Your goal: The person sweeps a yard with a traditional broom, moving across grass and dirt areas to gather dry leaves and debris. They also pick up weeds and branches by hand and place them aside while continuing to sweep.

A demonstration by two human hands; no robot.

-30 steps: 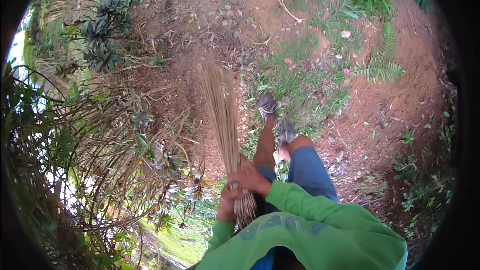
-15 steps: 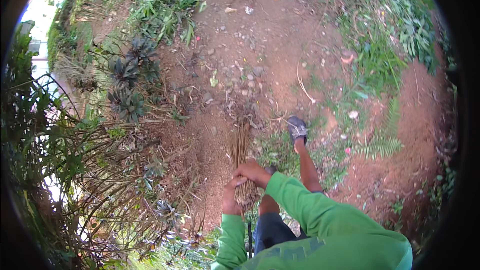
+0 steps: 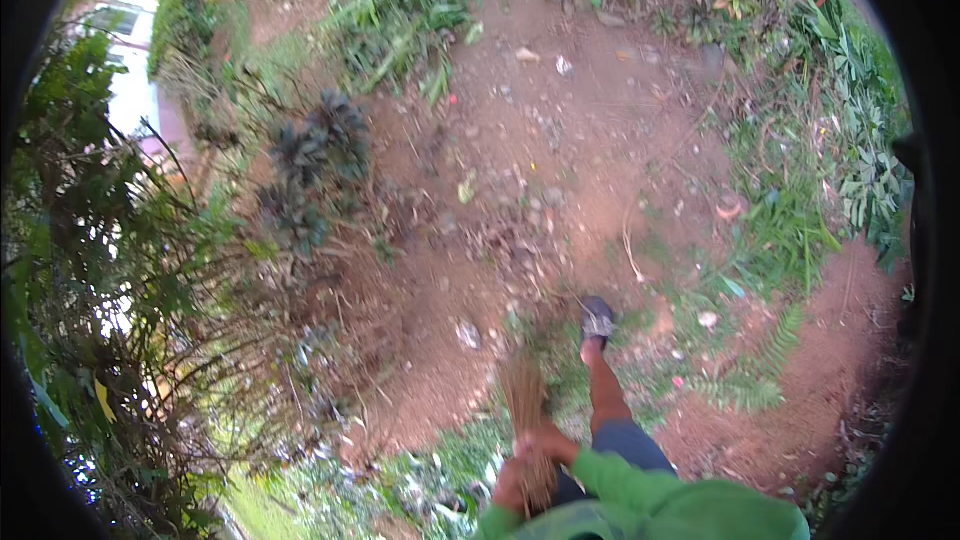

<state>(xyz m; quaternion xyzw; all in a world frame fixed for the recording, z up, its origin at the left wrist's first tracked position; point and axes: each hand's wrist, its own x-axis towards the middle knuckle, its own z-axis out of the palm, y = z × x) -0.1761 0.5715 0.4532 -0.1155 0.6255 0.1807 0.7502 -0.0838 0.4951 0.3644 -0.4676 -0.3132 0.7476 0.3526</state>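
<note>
A stick broom point(image 3: 523, 395), a bundle of thin tan sticks, is gripped by both of my hands close to my body. My left hand point(image 3: 509, 483) wraps the left side of the bundle, low down. Just above and to its right, my right hand point(image 3: 552, 443) closes round the same bundle. The broom's spread end points away from me, over grass and reddish soil, somewhat blurred. Whether its tips touch the ground I cannot tell. Green sleeves cover both of my arms.
Bare soil with stones point(image 3: 530, 205) and dry leaf litter point(image 3: 505, 245) stretches ahead. Tangled branches point(image 3: 250, 330) and a dark-leaved shrub point(image 3: 310, 165) line the left. Cut greenery point(image 3: 420, 10) lies at the far side; a fern point(image 3: 755, 370) grows on the right. My shoe point(image 3: 597, 318) is beside the broom.
The broom and both hands have moved lower and rightward in the picture, nearer my body. The view has shifted, so the ground and plants appear further right. Both hands keep their hold.
</note>
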